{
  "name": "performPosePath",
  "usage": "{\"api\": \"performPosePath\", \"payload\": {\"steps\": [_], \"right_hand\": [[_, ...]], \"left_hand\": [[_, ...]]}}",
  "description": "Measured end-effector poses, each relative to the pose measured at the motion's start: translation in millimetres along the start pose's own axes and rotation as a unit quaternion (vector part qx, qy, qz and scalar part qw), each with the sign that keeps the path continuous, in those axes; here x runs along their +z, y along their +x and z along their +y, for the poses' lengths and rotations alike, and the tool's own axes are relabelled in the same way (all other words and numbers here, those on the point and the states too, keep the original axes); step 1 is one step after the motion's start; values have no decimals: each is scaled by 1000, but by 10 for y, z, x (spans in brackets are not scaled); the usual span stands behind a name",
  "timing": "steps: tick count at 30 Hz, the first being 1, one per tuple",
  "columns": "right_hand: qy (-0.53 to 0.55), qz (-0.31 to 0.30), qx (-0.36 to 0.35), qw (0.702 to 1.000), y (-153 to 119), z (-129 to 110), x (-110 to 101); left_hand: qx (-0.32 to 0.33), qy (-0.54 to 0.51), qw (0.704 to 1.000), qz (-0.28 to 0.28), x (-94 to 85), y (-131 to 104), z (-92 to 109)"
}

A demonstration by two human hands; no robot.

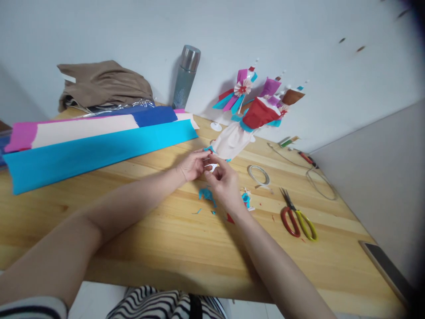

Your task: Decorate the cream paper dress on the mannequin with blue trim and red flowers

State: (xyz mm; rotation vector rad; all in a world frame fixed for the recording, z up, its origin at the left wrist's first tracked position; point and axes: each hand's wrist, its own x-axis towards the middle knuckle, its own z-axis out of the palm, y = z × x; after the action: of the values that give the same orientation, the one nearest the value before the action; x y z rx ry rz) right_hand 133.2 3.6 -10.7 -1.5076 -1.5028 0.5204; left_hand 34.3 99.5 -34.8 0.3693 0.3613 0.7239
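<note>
My left hand [194,165] is closed, fingertips together beside a tiny red bit and the blue-edged hem of a paper doll dress [232,138]. Opposite it, my right hand [223,178] is curled with thumb and forefinger pinched close to the left fingertips. What either hand holds is too small and covered to name. A white patch shows between the hands. The dress has a pale skirt, a blue waist and a red top [260,113]. Below the hands lie blue paper scraps [206,195] and a red scrap [230,218].
A tape roll [259,175] and scissors [294,215] with red and yellow handles lie at right. Crepe paper sheets [102,149] spread across the left. Behind are a flask [186,77], brown cloth [106,84] and several paper ornaments [243,87]. A phone-like slab [387,268] is right.
</note>
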Motion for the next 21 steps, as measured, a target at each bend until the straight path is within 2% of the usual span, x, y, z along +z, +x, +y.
{"api": "performPosePath", "payload": {"steps": [10, 15, 21], "right_hand": [[-9, 6, 9, 1000, 5, -17, 6], [-17, 39, -2, 999, -20, -38, -45], [-23, 10, -9, 1000, -105, 47, -62]], "left_hand": [[-21, -4, 1000, 8, 35, -23, 19], [-1, 9, 1000, 15, 7, -4, 1], [12, 47, 999, 19, 18, 15, -26]]}}
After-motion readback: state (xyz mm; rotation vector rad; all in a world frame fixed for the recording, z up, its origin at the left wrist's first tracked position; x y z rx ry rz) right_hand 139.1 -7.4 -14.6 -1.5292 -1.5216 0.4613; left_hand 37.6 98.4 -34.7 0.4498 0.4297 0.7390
